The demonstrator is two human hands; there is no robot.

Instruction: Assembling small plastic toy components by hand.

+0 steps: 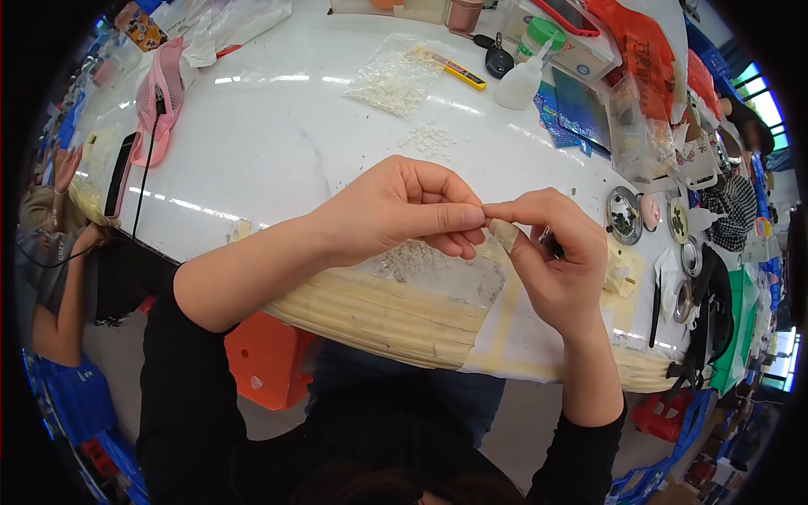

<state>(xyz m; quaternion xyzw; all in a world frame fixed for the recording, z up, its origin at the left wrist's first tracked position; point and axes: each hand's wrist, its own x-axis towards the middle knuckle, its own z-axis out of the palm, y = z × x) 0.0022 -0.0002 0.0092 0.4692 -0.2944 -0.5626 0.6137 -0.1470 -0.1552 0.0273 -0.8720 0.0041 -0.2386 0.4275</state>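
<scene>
My left hand (412,206) and my right hand (560,248) meet fingertip to fingertip over the near part of the white table (269,126). Thumb and forefinger of each are pinched together; whatever lies between the tips is too small to make out. A tan wrap (505,234) covers my right thumb's tip. Inside the curled fingers of that hand shows part of a small dark, shiny object (551,242), its kind hidden. Below my left hand lies a heap of tiny white pieces (411,263). Another small pile of white bits (429,140) sits beyond it.
Farther off lie a clear bag of white pieces (391,84), a yellow cutter knife (461,73) and a white squeeze bottle (523,82). At right are round metal dishes (624,216) and dark tweezers (655,316). Yellow tape covers the near edge (379,316). Another person (63,261) sits at left.
</scene>
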